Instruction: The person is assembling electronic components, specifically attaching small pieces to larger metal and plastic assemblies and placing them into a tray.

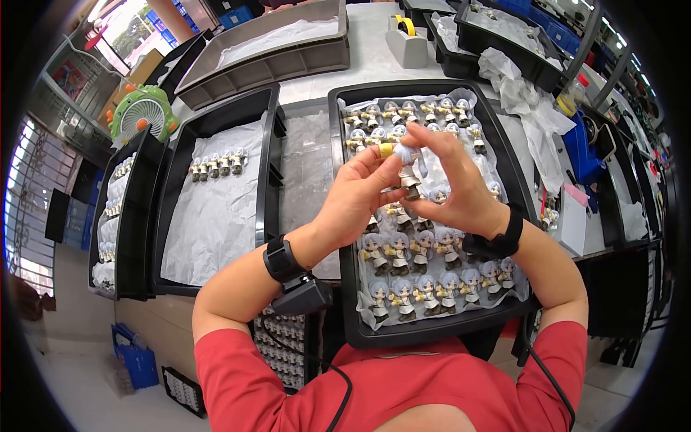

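A small chibi figurine (409,173) with pale hair, a white outfit and dark boots is held upright over the tray before me. My left hand (360,189) pinches it from the left side; a yellow band wraps one fingertip. Curved around its other side, my right hand (464,183) has a finger at the head and the thumb near the feet. Below both hands, a black tray (353,309) lined with white paper carries rows of similar figurines (419,248). My hands hide part of the middle rows.
To the left, another paper-lined black tray (271,144) bears a short row of figurines (218,164). Beyond it stand a narrower tray (137,216) and a green fan (144,115). A grey crate (273,65), a tape dispenser (407,43) and crumpled paper (533,108) lie farther back.
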{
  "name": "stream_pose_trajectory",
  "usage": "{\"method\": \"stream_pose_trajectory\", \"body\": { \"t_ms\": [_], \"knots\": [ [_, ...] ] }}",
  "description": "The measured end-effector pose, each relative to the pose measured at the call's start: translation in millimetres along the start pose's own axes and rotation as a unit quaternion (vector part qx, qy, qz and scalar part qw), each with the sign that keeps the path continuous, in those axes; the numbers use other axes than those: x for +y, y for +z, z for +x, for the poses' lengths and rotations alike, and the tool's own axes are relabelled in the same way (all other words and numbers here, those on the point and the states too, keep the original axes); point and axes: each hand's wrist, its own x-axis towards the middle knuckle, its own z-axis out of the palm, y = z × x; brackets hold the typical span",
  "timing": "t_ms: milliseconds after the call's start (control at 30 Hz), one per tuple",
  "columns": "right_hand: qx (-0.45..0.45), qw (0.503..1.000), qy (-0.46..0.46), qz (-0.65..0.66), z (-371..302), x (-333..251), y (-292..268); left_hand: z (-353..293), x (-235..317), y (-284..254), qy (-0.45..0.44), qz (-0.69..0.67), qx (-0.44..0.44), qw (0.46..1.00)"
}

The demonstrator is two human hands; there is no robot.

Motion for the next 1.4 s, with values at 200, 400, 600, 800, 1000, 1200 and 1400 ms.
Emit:
{"method": "stream_pose_trajectory", "body": {
  "t_ms": [200, 400, 600, 800, 1000, 1200, 1400],
  "knots": [
    [0.016, 1.0, -0.018, -0.007, 0.0, 1.0, 4.4, 0.4, 0.6, 1.2, 0.004, -0.035, -0.072, 0.997],
    [0.017, 0.999, 0.005, -0.05, 0.5, 1.6, -0.6, 0.1, 5.0, 4.0, 0.014, -0.07, -0.095, 0.993],
    [0.025, 0.999, 0.019, -0.01, 1.2, 0.1, -1.6, -0.2, 5.3, 3.8, 0.006, -0.065, -0.099, 0.993],
    [0.023, 0.999, 0.042, 0.025, 0.4, 2.5, -2.0, 1.1, 5.2, 1.7, 0.007, -0.042, -0.09, 0.995],
    [0.01, 0.997, 0.058, 0.039, 0.0, 3.0, -2.2, 0.9, 4.7, 0.3, 0.013, -0.045, -0.091, 0.995],
    [0.02, 0.998, 0.058, 0.022, -0.5, 0.8, -0.3, 0.0, 5.9, 1.5, 0.004, -0.082, -0.078, 0.994],
    [0.055, 0.993, 0.099, 0.027, -3.4, 4.7, -1.3, -0.8, 8.4, 2.5, 0.059, -0.077, -0.026, 0.995]
  ]
}}
